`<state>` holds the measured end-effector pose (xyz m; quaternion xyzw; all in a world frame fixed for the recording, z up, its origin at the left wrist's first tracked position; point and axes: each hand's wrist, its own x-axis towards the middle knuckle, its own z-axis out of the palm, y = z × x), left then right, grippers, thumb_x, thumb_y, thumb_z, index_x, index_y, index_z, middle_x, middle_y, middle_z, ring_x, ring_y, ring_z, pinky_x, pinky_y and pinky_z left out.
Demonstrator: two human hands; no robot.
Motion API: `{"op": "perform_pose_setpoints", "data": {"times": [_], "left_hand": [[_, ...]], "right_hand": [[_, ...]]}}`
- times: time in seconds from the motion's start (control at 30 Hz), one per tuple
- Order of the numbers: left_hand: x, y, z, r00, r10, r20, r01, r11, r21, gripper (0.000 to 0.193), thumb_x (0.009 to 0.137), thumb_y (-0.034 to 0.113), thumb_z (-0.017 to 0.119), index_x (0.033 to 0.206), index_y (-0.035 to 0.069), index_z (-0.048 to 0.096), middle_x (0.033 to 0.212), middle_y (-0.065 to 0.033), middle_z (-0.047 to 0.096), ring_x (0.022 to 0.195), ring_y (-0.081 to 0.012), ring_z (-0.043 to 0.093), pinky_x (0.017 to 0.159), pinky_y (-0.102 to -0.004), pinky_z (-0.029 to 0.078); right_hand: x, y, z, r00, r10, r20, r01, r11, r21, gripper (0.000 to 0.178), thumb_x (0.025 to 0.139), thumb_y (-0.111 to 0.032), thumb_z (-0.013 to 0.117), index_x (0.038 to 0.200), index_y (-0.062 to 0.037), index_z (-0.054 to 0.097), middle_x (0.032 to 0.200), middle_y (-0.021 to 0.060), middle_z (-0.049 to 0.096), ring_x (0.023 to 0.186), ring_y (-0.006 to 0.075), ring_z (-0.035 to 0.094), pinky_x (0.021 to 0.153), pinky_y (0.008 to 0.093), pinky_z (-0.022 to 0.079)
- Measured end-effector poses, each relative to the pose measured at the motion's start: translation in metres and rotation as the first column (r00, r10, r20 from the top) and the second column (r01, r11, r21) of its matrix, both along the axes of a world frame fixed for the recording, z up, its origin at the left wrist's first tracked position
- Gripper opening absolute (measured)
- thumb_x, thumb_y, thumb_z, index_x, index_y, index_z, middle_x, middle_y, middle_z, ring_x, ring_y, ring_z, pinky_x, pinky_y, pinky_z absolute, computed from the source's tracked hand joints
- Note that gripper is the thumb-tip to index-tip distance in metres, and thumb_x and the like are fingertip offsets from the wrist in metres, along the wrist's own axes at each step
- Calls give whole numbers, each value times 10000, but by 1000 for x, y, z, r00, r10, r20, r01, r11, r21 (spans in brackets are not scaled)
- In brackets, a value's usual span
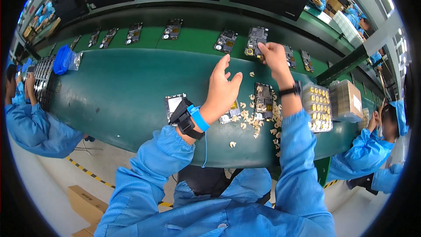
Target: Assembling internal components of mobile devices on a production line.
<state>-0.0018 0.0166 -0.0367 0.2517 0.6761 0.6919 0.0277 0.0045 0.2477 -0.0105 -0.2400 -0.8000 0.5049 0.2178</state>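
Reading the clock from the middle of my view, my right grip (268, 52) is at one o'clock, narrow and pinching the right side of a dark rectangular circuit board with a round gold-coloured part at its near end (257, 37); I cannot tell whether that board touches the flat green strip (197, 35) beneath it. A light pinch at the rim, I judge, suits it best, fingertips off the chips and the board level. Its similar dark neighbour (226, 41) lies at its nine o'clock, so straight up or down looks safer than any sideways slide. My left grip (222, 88) is wide and empty near the centre, well placed to steady the free edge. The thin blue cord (206, 151) hanging from that wrist should clear everything on the dark-green worktop (109, 83). My right sleeve (298, 145) needs equal care: small cream C-shaped pieces (276, 114) lie scattered just beside it, between three and four o'clock, and a low forearm could sweep them away.
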Motion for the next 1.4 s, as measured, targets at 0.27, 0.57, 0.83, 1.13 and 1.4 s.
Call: {"op": "perform_pose_setpoints", "data": {"times": [0.27,0.57,0.83,1.13,1.4], "left_hand": [[-3,7,3,955,-226,194,219,974,57,476,901,-8,671,1365,-63,582,1407,-200,612,1366,-317,553,1097,-405,478],[0,2,10,944,-289,159,283,957,63,370,931,-31,643,1299,-67,624,1319,-166,658,1270,-252,615,1075,-353,499],[3,3,11,933,-348,87,339,935,102,251,937,-11,641,1174,-71,694,1172,-145,724,1146,-226,680,999,-345,533],[13,-9,55,913,-398,90,371,901,225,226,1018,14,575,1214,-31,679,1213,-116,720,1120,-187,696,897,-315,576],[9,-3,106,904,-425,-37,423,879,220,237,1008,21,575,1212,-43,678,1195,-147,730,1111,-227,720,880,-337,593]], "right_hand": [[16,24,-8,928,-371,-28,222,492,842,329,825,-139,775,1089,-8,630,1074,226,653,1034,424,662,905,497,557],[237,17,64,851,-522,61,236,484,843,223,875,-206,763,983,-11,746,970,215,704,941,407,688,838,500,553],[258,41,42,957,-286,55,143,628,765,169,920,-123,699,975,19,774,969,192,668,954,390,663,884,476,533],[293,8,77,968,-209,141,68,754,653,186,906,-157,741,972,14,765,883,192,691,889,377,670,841,447,536],[314,-9,55,988,-87,130,-41,655,754,138,901,-108,730,974,9,725,968,182,650,954,386,636,857,461,515]]}}
